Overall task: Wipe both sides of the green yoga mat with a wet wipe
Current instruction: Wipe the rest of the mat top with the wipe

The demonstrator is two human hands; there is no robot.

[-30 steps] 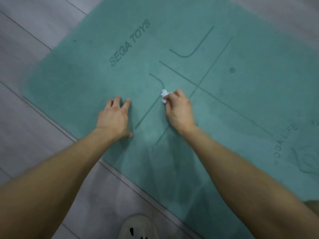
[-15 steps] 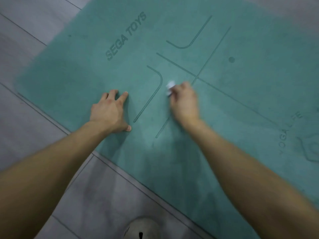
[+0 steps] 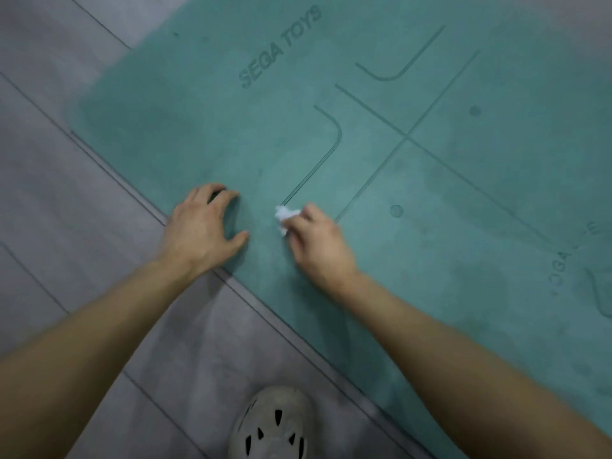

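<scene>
The green yoga mat (image 3: 430, 193) lies flat on the floor, printed side up, with "SEGA TOYS" lettering and guide lines. A crumpled white wet wipe (image 3: 284, 217) is pressed onto the mat near its front edge, and my right hand (image 3: 318, 241) grips it with curled fingers. My left hand (image 3: 203, 226) rests on the mat's near edge just left of the wipe, fingers bent with the tips on the mat. Darker damp patches show on the mat around both hands.
Grey wood-look floor (image 3: 66, 193) surrounds the mat on the left and front. A pale perforated shoe (image 3: 275, 425) on my foot stands on the floor below the hands, close to the mat's edge.
My right hand has drawn the wipe back toward me and leftward, from the curved guide line to near the mat's edge. The left hand has stayed on the mat, fingers now more bent.
</scene>
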